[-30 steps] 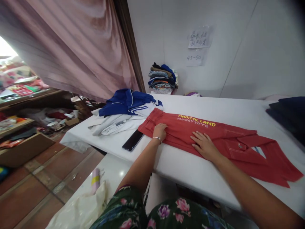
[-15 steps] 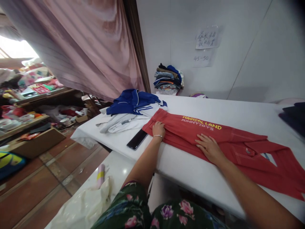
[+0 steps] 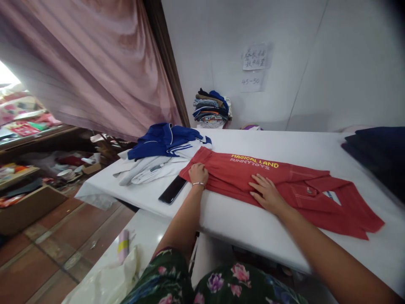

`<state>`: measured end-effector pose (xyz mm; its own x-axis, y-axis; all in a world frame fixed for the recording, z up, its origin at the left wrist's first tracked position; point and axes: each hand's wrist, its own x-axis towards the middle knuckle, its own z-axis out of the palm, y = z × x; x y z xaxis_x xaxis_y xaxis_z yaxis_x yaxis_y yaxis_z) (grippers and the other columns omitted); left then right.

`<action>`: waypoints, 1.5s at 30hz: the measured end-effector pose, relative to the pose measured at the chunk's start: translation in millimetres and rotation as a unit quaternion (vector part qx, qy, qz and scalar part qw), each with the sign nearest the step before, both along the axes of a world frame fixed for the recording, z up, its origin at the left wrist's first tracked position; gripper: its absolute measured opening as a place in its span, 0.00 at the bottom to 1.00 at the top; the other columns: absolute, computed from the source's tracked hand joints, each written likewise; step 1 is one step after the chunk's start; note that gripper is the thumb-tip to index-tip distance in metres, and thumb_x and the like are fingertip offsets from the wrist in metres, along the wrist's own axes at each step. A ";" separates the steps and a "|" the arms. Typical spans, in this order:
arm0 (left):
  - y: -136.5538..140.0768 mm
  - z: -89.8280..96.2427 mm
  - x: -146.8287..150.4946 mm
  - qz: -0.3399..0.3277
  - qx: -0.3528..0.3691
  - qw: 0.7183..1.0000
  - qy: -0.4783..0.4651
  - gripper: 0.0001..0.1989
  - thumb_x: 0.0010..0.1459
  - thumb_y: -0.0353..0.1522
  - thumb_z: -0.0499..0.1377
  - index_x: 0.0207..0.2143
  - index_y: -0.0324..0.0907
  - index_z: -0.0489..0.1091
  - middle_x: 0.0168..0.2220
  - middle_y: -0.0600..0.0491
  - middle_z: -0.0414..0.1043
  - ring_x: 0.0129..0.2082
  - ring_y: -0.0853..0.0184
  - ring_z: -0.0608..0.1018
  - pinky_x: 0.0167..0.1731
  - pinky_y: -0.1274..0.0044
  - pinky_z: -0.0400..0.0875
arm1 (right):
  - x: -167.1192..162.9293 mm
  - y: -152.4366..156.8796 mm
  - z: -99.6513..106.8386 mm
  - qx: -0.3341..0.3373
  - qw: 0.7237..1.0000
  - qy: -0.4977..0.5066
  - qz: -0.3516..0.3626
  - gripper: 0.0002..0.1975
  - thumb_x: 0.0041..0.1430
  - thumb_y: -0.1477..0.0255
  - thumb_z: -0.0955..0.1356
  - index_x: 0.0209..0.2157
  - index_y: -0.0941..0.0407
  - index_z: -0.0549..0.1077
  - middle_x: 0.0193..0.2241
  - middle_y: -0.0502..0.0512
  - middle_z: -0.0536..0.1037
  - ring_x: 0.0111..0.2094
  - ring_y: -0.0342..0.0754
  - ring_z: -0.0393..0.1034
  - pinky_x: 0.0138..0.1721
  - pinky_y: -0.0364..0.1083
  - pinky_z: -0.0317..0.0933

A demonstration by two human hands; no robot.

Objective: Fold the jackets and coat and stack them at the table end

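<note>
A red collared shirt (image 3: 240, 181), folded lengthwise, stretches across the table with its collar end to the right. Yellow and pale letters reading "MAGICAL LAND FUNNYTOYS" run along its upper side. At the left end, my left hand (image 3: 198, 174) has its fingers bent and close together on the cloth; a bracelet circles that wrist. My right hand (image 3: 267, 195) lies flat on the shirt's near middle, fingers spread. A dark phone (image 3: 172, 190) rests just left of my left hand, partly beside the shirt's edge.
Blue and white clothes (image 3: 164, 141) lie heaped at the table's left. Folded garments stand in a stack (image 3: 211, 107) by the wall, and dark clothes (image 3: 376, 156) lie at right. A pink curtain (image 3: 126, 63) hangs left. A plastic bag (image 3: 107, 274) sits on a lower surface (image 3: 142, 228).
The view has shifted to the right, so more of the dark clothes and the whole collar end show. Both hands remain at about the same places on the red shirt.
</note>
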<state>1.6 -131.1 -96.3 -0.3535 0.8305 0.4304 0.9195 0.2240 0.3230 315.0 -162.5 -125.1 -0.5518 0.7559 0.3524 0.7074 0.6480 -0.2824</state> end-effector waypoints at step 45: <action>-47.3 26.6 -51.5 -0.246 -0.167 0.939 0.171 0.26 0.53 0.28 0.53 0.54 0.53 0.66 0.56 0.53 0.66 0.56 0.60 0.66 0.54 0.66 0.57 | 231.4 -78.3 3.8 0.042 0.981 -0.086 -0.171 0.30 0.48 0.73 0.58 0.55 0.48 0.67 0.58 0.51 0.65 0.58 0.54 0.59 0.54 0.58 0.57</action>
